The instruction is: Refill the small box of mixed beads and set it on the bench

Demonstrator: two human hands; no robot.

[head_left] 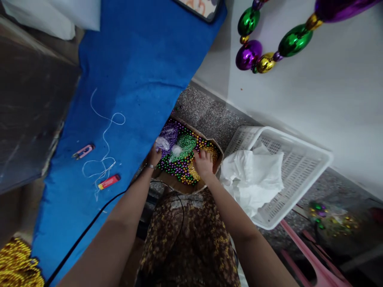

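A cardboard box (167,179) on the floor holds loose purple, green and gold beads (179,169). Among them lie clear plastic bags, one with purple beads (169,135), one with green beads (187,144) and one with gold beads (194,170). My left hand (153,156) is at the box's left side, beside the whitish gathered plastic of the purple bag; its fingers are mostly hidden, so its grip is unclear. Resting over the gold beads at the right side, my right hand (204,162) has its fingers apart and grips nothing visible.
A blue cloth-covered table (134,59) carries thread snips (83,152), a red lighter (109,181), white thread (104,135) and a phone (206,8). At right stands a white basket (299,159) with white plastic bags (254,175). Large shiny beads (249,55) hang above; a black cable (86,229) crosses the table.
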